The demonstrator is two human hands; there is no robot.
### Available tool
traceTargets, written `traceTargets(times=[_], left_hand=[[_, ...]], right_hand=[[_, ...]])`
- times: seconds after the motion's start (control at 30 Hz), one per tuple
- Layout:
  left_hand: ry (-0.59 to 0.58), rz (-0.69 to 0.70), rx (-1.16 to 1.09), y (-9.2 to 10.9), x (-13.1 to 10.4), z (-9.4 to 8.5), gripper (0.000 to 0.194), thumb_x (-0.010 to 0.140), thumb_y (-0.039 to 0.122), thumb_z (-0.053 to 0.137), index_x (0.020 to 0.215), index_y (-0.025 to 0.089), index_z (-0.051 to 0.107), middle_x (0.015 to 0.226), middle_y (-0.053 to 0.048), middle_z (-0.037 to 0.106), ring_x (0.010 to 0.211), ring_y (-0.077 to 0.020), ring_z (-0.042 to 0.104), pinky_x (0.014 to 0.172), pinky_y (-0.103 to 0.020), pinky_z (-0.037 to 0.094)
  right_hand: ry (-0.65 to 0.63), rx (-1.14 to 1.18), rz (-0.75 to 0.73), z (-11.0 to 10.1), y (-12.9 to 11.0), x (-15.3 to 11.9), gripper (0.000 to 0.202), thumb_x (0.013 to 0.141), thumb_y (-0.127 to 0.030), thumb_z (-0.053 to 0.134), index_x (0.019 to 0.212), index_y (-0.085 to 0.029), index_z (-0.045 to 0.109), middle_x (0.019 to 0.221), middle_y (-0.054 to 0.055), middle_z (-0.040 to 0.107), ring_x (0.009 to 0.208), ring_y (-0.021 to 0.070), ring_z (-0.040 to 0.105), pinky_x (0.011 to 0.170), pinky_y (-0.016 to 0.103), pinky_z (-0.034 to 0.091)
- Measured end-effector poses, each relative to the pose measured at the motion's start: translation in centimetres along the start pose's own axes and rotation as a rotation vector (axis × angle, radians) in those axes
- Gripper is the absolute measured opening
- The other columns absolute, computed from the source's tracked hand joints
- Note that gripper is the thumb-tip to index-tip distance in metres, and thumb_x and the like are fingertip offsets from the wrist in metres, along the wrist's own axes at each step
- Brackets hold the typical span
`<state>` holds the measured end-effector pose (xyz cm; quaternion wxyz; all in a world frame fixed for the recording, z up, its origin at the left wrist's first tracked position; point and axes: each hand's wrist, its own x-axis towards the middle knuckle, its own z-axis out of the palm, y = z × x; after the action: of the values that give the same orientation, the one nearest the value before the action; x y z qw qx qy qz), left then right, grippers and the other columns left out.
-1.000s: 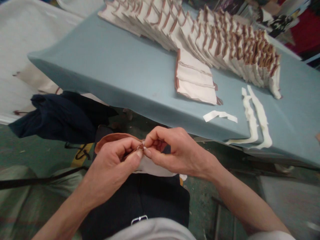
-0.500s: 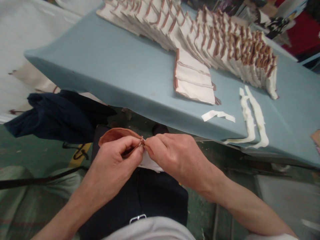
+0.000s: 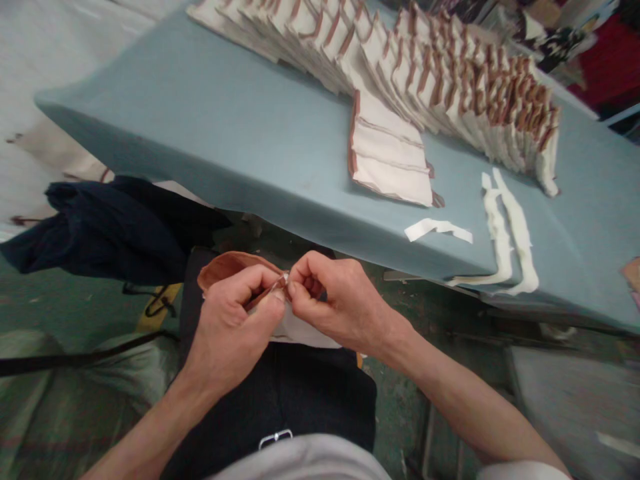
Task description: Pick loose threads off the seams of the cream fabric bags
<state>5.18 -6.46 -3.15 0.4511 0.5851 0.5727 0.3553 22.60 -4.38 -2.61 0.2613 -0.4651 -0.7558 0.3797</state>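
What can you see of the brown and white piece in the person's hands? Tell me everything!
The piece looks like soft, bendy material. Its brown part curves up beyond the left hand, and a pale part shows below the fingers, above the dark clothing on the lap. The left hand and right hand pinch it where their fingertips meet. The hands hide the rest.
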Motion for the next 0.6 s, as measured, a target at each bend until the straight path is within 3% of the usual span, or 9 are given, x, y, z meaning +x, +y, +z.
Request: traceTargets(times=[0.23, 0.4, 0.6], left_hand=[[-0.139, -0.036, -0.109, -0.7, 0.2, -1.1, 0.024, 0.088, 0.038, 0.060, 0.073, 0.020, 0.067, 0.067, 0.002, 0.063, 0.059, -0.0141, 0.054, 0.054, -0.024, 0.042], [-0.117, 0.004, -0.010, -0.1, 0.0, -1.5, 0.026, 0.087, 0.035, 0.060, 0.065, 0.021, 0.061, 0.066, 0.002, 0.060, 0.061, -0.0144, 0.053, 0.055, -0.025, 0.041], [-0.090, 0.050, 0.051, 0.3, -0.6, -1.4, 0.023, 0.090, 0.029, 0.059, 0.071, 0.021, 0.068, 0.064, 0.004, 0.064, 0.059, -0.0131, 0.056, 0.056, -0.023, 0.043]], right_hand=[[-0.003, 0.209, 0.038, 0.0, 0.0, -0.3, 0.014, 0.096, -0.022, 0.060, 0.082, -0.019, 0.060, 0.066, -0.006, 0.059, 0.055, 0.0066, 0.049, 0.052, 0.018, 0.036], [0.072, 0.086, -0.068, 0.1, -0.5, -0.9, 0.012, 0.096, -0.017, 0.060, 0.084, -0.018, 0.061, 0.070, -0.006, 0.061, 0.058, 0.0062, 0.052, 0.055, 0.018, 0.037], [0.086, -0.125, -0.195, -0.4, -0.4, -1.3, 0.016, 0.101, -0.015, 0.057, 0.086, -0.016, 0.063, 0.073, -0.002, 0.067, 0.062, 0.0084, 0.058, 0.059, 0.020, 0.040]])
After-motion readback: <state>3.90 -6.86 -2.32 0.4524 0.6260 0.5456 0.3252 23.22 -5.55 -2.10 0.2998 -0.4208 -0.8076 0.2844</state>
